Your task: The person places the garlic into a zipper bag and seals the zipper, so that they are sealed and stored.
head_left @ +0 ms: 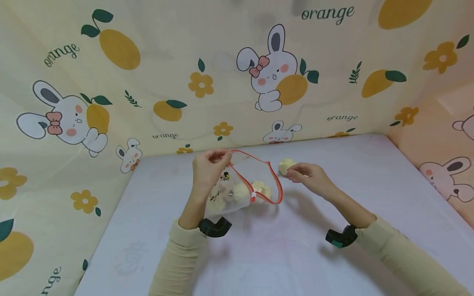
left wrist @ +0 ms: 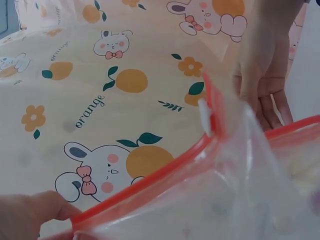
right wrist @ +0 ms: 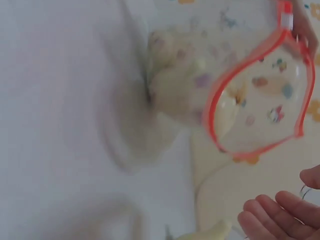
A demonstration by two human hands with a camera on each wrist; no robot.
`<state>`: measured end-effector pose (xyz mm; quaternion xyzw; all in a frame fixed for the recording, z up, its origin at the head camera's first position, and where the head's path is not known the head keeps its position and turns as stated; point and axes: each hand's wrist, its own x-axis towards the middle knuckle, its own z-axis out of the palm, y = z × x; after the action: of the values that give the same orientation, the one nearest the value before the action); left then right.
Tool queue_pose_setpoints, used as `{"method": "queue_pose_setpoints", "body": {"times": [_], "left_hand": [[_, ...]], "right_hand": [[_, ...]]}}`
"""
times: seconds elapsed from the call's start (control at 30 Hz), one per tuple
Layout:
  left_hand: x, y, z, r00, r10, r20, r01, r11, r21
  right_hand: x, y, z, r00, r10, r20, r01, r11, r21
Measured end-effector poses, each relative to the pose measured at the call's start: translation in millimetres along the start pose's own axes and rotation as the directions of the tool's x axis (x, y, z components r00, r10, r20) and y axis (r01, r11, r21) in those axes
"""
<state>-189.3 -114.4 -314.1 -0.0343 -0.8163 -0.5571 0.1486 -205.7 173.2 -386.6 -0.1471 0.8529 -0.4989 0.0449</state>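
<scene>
A clear zip bag (head_left: 237,197) with a red edge and printed cartoon figures is held up on the white table, its mouth gaping to the right. My left hand (head_left: 208,170) pinches the bag's red rim at its upper left corner. Several pale cream, rounded lumpy things (right wrist: 175,95) lie inside, blurred by the plastic. Another cream round thing (head_left: 286,166), with a ridged surface, sits outside on the table, right of the bag. My right hand (head_left: 311,177) is beside it, fingertips close to it; in the right wrist view thumb and fingers (right wrist: 275,215) are apart with nothing between them.
The white table (head_left: 259,255) runs back to a wall cloth (head_left: 222,61) printed with rabbits and oranges. Another printed cloth (head_left: 437,123) rises along the table's right side. A white slider (head_left: 253,194) sits on the bag's red edge.
</scene>
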Motion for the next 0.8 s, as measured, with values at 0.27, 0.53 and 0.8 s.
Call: {"method": "queue_pose_setpoints", "body": {"times": [0.27,0.53,0.8], "left_hand": [[6.0,-0.3,0.8,1.000,-0.025,-0.012,0.025,1.000,0.004],[7.8,-3.9,5.1,0.998,-0.043,-0.040,0.038,0.994,-0.099],[7.3,-3.2,5.8,0.996,-0.068,-0.053,0.061,0.989,-0.133]], "right_hand": [[15.0,25,-9,0.996,0.072,-0.046,-0.072,0.997,-0.004],[29.6,49,-13,0.992,-0.009,-0.130,-0.020,0.976,-0.216],[40.0,59,-16,0.988,0.024,-0.156,-0.055,0.978,-0.200]]}}
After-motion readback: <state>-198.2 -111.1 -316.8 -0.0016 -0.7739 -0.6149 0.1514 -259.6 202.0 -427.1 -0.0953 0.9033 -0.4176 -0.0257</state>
